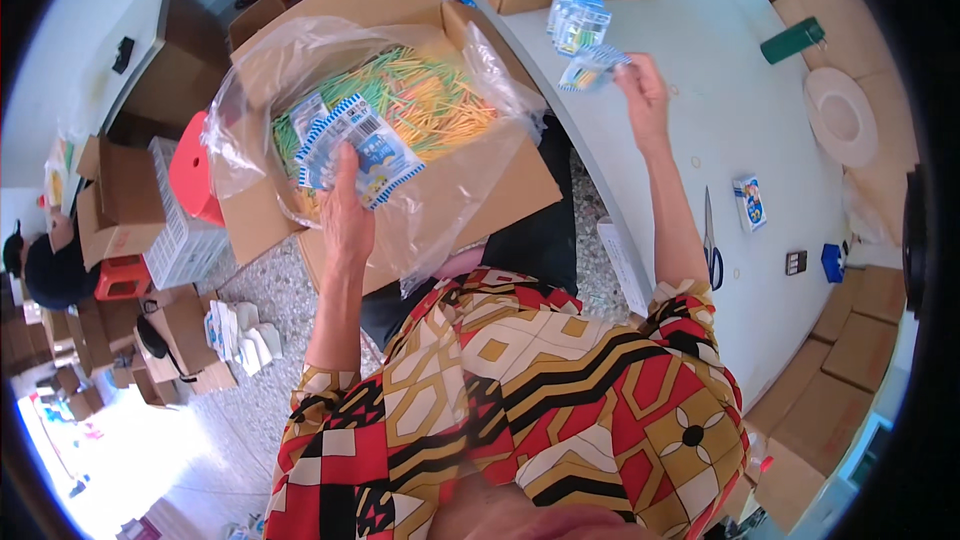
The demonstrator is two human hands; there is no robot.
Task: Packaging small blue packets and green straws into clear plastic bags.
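Closest in, the left hand (345,215) is closed on a fanned stack of blue-and-white printed packets (352,148), thumb on one side and fingers hidden behind the stack. Directly beneath that grip lies an open cardboard box (400,0) lined with a clear plastic bag (470,180), and inside the bag, just beyond the held packets, sits a heap of thin green and yellow sticks (430,100). To the outer side of the grip, past the box wall, a red stool (190,175) stands on the speckled floor beside a white slatted crate (175,230).

Farther out, the right hand (645,90) is stretched over the white table (720,120), its fingertips pinched together on a single small packet (592,68) of the same blue-and-white kind. Just beyond that pinch, near but apart from it, a small pile of like packets (577,15) rests on the tabletop. On the near side of the grip, along the forearm, a pair of scissors (711,240) lies flat, and one small blue box (750,202) stands next to it. Well beyond, toward the far edge, are a white round plate (840,118) and a dark green case (792,40).
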